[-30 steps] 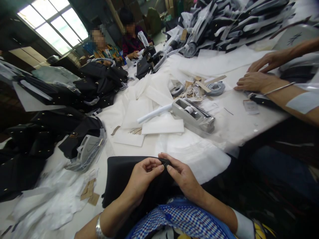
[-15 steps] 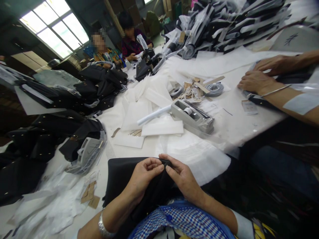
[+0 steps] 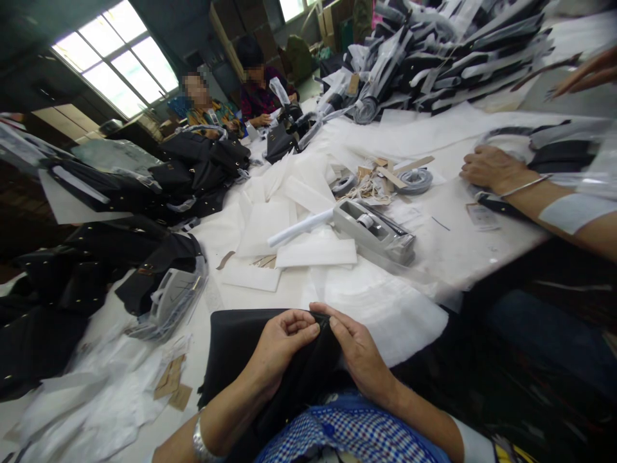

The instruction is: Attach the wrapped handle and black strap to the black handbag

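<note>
A black bag (image 3: 234, 337) lies in front of me at the table's near edge, its lower part against the checked apron (image 3: 337, 424). My left hand (image 3: 284, 344) pinches the bag's upper edge between thumb and curled fingers. Close beside it, my right hand (image 3: 357, 341) grips the top corner, thumb on the near side and fingers behind. A small fold of black material shows between the two thumbs; its detail is too small to make out. White foam sheets (image 3: 385, 308) lie just beyond my right hand.
A grey tape dispenser (image 3: 371, 231) stands ahead, near tags with strings (image 3: 369, 188). Another dispenser (image 3: 168, 296) and black bags (image 3: 193, 167) are on the left. Wrapped bags (image 3: 434, 58) pile up at the back. At right, a co-worker's hand (image 3: 496, 170) rests on a bag.
My hands stay at the bag's top edge, the right thumb slightly farther from the left. The co-worker at right has lifted one hand off their bag, and its handle now shows.
</note>
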### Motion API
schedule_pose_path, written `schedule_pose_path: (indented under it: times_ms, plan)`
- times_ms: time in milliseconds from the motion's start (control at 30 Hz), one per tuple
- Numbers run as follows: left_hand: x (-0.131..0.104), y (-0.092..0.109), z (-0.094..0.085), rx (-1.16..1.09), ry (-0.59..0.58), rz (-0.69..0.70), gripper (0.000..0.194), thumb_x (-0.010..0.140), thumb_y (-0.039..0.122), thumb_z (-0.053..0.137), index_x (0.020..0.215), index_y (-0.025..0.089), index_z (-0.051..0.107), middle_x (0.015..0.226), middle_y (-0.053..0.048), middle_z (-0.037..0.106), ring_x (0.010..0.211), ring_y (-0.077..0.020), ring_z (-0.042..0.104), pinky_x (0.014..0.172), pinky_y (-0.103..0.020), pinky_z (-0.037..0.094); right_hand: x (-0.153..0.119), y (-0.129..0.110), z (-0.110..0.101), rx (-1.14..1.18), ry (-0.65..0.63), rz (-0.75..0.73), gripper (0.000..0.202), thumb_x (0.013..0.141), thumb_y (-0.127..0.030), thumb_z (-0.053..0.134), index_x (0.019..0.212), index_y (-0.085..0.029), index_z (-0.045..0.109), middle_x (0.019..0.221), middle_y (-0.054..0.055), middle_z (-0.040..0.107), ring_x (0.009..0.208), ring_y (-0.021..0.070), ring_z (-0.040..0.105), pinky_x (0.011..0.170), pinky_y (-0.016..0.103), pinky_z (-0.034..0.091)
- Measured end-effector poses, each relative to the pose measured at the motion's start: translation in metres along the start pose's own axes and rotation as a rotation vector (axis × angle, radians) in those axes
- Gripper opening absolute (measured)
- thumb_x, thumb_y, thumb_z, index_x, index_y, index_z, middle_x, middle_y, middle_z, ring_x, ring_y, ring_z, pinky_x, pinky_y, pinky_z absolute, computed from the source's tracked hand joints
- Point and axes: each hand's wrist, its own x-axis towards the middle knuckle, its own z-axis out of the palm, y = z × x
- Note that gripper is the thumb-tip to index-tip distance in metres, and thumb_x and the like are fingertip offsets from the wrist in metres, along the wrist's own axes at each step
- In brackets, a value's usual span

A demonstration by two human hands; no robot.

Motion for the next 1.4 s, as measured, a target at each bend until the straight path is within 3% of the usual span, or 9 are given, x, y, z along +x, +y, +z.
schedule_pose_path:
  times_ms: [133,300,400,633,800,1033,1133,1267,1400]
  plan:
    - [-0.001,0.001,0.001,0.043,-0.004,0.038,0.025,0.069,0.030,0.079,0.082,0.015,0.064,0.079,-0.003,0.068,0.073,-0.0138,0.062,0.071,-0.025,0.047,0.001,-0.002,-0.002,-0.020,-0.015,-0.021,0.037,0.096,-0.043,0.046,0.125,-0.026,0.062,0.132,0.003,0.061,0.127,0.0226,0.050,0.115,0.045,0.029]
    - [-0.007,0.009,0.002,0.405,0.045,0.279,0.018,0.073,0.031,0.075,0.077,0.016,0.066,0.074,-0.002,0.066,0.071,-0.0149,0.059,0.068,-0.024,0.045,0.004,-0.012,-0.007,-0.150,-0.084,-0.084,0.038,0.094,-0.044,0.049,0.124,-0.027,0.063,0.126,0.003,0.065,0.123,0.0225,0.053,0.114,0.044,0.031]
    - [-0.018,0.010,-0.002,0.578,0.079,0.377,0.015,0.079,0.033,0.068,0.082,0.018,0.069,0.082,-0.004,0.070,0.078,-0.0187,0.062,0.075,-0.027,0.047,0.005,-0.013,-0.005,-0.136,-0.116,-0.078,0.036,0.092,-0.046,0.052,0.118,-0.026,0.067,0.122,0.004,0.067,0.120,0.0230,0.056,0.112,0.043,0.034]
    - [-0.048,0.002,-0.012,0.669,0.166,0.497,0.019,0.082,0.032,0.065,0.096,0.024,0.074,0.100,-0.006,0.072,0.096,-0.0235,0.064,0.089,-0.031,0.045,0.027,-0.009,-0.005,0.614,-0.053,0.053,0.038,0.091,-0.051,0.051,0.100,-0.020,0.071,0.113,0.007,0.071,0.121,0.0215,0.057,0.111,0.044,0.037]
    - [-0.054,0.002,-0.004,0.611,0.174,0.587,0.020,0.083,0.034,0.064,0.097,0.025,0.074,0.101,-0.005,0.073,0.094,-0.0231,0.064,0.086,-0.030,0.045,0.042,-0.033,-0.010,0.747,-0.005,-0.048,0.030,0.090,-0.047,0.052,0.089,-0.024,0.071,0.106,0.002,0.074,0.123,0.0165,0.055,0.111,0.040,0.040]
    - [-0.029,0.010,0.028,0.931,0.137,0.677,0.034,0.071,0.045,0.075,0.100,0.027,0.071,0.084,-0.003,0.073,0.064,-0.0195,0.061,0.065,-0.028,0.040,0.045,-0.055,0.006,0.763,0.008,-0.199,0.025,0.088,-0.045,0.057,0.079,-0.026,0.072,0.089,-0.002,0.076,0.110,0.0138,0.064,0.109,0.035,0.041]
    - [-0.012,0.013,0.033,0.975,0.123,0.704,0.023,0.073,0.039,0.072,0.092,0.025,0.071,0.085,-0.003,0.074,0.068,-0.0198,0.062,0.065,-0.028,0.039,0.046,-0.059,0.009,0.748,0.021,-0.255,0.026,0.086,-0.046,0.059,0.074,-0.026,0.071,0.081,-0.004,0.076,0.099,0.0134,0.068,0.107,0.034,0.042]
    - [0.015,0.023,0.028,0.855,0.050,0.755,0.009,0.075,0.026,0.066,0.081,0.022,0.072,0.081,-0.003,0.072,0.070,-0.0179,0.060,0.069,-0.029,0.042,0.043,-0.068,0.001,0.619,0.027,-0.382,0.025,0.084,-0.050,0.062,0.081,-0.028,0.072,0.087,-0.004,0.076,0.101,0.0147,0.067,0.104,0.035,0.044]
    - [0.051,0.044,0.023,0.493,-0.015,0.628,0.008,0.071,0.022,0.069,0.074,0.015,0.068,0.068,-0.004,0.066,0.061,-0.0145,0.058,0.064,-0.029,0.047,0.031,-0.078,-0.011,0.447,0.127,-0.497,0.024,0.086,-0.047,0.061,0.094,-0.027,0.071,0.102,-0.002,0.073,0.099,0.0144,0.066,0.085,0.028,0.052]
